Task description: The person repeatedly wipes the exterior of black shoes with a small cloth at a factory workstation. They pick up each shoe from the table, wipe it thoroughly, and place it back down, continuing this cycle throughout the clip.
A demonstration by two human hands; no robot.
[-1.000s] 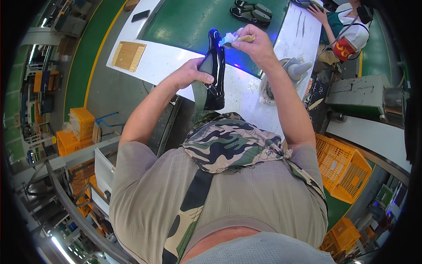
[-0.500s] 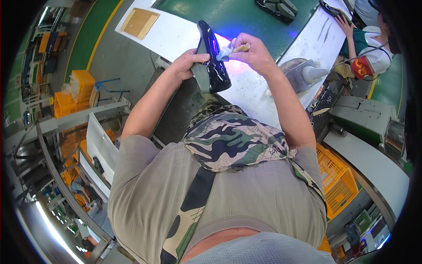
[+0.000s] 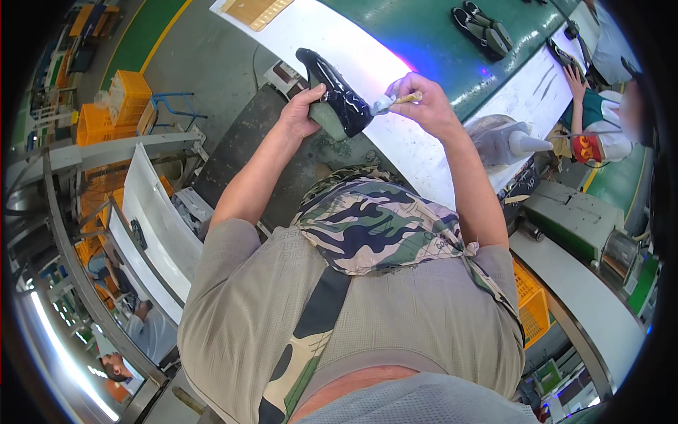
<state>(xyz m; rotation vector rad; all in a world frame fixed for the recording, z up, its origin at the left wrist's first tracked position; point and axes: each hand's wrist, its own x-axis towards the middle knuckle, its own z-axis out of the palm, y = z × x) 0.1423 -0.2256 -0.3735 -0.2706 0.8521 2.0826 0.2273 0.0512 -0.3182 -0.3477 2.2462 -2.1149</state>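
Observation:
A glossy black shoe (image 3: 336, 88) sits on a grey-green shoe last (image 3: 326, 120), held tilted above the near edge of the white bench. My left hand (image 3: 302, 113) is closed round the last and the shoe's side, thumb on top. Pinched in my right hand (image 3: 428, 107) is a small yellowish stick (image 3: 409, 97) with a pale blue-white, cloth-like tip (image 3: 382, 105). This tip touches or nearly touches the lower right end of the shoe. What the stick is exactly does not show.
Along the white bench (image 3: 417, 159) runs a green belt (image 3: 417, 42) carrying a pair of black shoes (image 3: 483, 30). A translucent nozzle bottle (image 3: 522, 143) lies by my right forearm. At far right, a co-worker's hand (image 3: 575, 83) rests on another shoe. Orange crates (image 3: 131, 99) stand left.
The shoe has turned and shifted slightly left, its lower end now pointing right. The cloth tip has passed from the shoe's side to that end. My view has shifted too.

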